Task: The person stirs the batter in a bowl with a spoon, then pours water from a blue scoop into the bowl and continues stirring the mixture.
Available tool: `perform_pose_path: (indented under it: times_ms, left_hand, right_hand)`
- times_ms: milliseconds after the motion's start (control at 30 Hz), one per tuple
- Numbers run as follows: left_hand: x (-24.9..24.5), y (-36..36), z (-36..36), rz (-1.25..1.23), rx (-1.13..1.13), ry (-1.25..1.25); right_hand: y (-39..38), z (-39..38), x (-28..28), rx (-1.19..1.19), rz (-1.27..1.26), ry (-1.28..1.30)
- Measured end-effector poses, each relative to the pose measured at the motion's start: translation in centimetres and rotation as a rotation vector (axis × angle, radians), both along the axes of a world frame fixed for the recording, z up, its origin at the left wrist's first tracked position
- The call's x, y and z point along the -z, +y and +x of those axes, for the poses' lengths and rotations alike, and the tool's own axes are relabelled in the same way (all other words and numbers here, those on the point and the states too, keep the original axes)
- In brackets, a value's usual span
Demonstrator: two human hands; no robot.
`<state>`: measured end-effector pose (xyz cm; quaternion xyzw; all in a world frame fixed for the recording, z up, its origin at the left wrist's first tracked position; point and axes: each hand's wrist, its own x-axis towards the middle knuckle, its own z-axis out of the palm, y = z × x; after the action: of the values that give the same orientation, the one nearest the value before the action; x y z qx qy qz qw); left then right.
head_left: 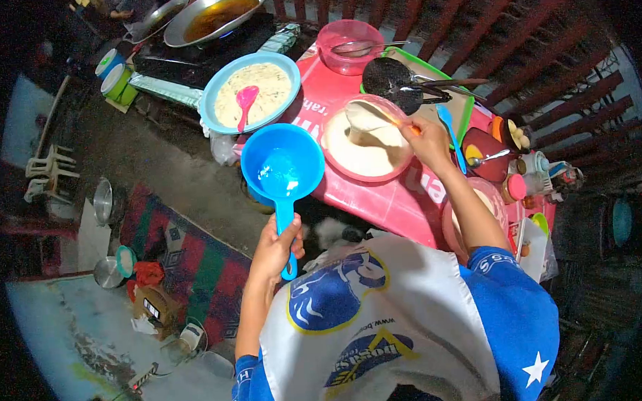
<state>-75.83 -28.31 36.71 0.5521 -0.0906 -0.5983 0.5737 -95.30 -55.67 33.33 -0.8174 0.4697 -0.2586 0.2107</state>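
White cloth apron [382, 325] lowest; left hand [275, 250], fisted on the round blue plastic dipper [283, 163], should level it off the red table [377, 198] edge, beside right hand [428, 141] pinching an orange-handled scoop [375, 119].

The red plastic-covered surface [385, 202] is crowded. Its one bare strip runs along the near edge, below the pink round bowl of white batter [366, 179]. The left grip [274, 248] holds a blue plastic dipper [283, 166] over the near-left corner, blocking the way to the light-blue round basin of batter [206, 109]. The right grip [426, 142] and its orange-handled utensil [412, 129] reach across the pink bowl's right rim. Behind them, a black round skimmer [391, 78] covers the green tray [468, 114]. To the right, a dark red bowl [483, 159] and small lidded jars [516, 186] stand close together. The grey floor [157, 157] left of the surface lies open.
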Motion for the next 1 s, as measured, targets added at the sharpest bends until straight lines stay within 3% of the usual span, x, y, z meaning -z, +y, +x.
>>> perform_pose_path:
  times_ms: [167,233,300,367,467,567,633,700,833,867,933,1000]
  left_hand:
    - [0.0,-2.4,-1.7,0.007,-0.029,-0.081]
    - [0.1,-3.3,-2.1,-0.03,0.032,-0.173]
    - [0.1,-4.2,-2.5,-0.025,0.035,-0.219]
    - [0.2,-5.4,-3.0,-0.03,0.032,-0.26]
    - [0.6,-6.3,-3.4,-0.001,0.035,-0.329]
    - [1.4,-7.7,-3.6,0.017,0.076,-0.443]
    - [1.5,-8.5,-4.1,0.105,0.093,-0.624]
    - [2.2,-9.1,-4.4,0.123,0.087,-0.644]
    - [3.6,-10.0,-4.3,0.145,0.102,-0.756]
    - [3.9,-10.1,-4.2,0.15,0.105,-0.757]
    - [4.4,-10.3,-4.0,0.106,0.144,-1.04]
    - [4.7,-10.7,-3.8,0.14,0.165,-1.009]
  right_hand:
    - [-1.3,-0.9,-2.4,-0.133,-0.269,0.039]
    - [-3.7,-0.7,0.8,-0.146,-0.361,0.347]
    - [-4.5,0.3,4.8,-0.092,-0.276,0.409]
    - [-4.3,1.4,7.0,-0.111,-0.004,0.44]
    - [-2.7,0.7,6.0,-0.319,-0.05,0.578]
    - [-7.2,-0.3,5.5,-0.322,0.08,0.676]
    - [-7.5,0.4,6.2,-0.299,0.056,0.639]
    - [-5.9,1.4,7.0,-0.306,-0.029,0.537]
    - [-6.1,0.2,6.6,-0.389,-0.112,0.718]
    - [-7.0,-0.2,7.4,-0.361,-0.151,0.635]
    - [-7.8,-0.2,7.3,-0.348,-0.127,0.626]
    - [-7.8,-0.1,7.1,-0.323,-0.149,0.61]
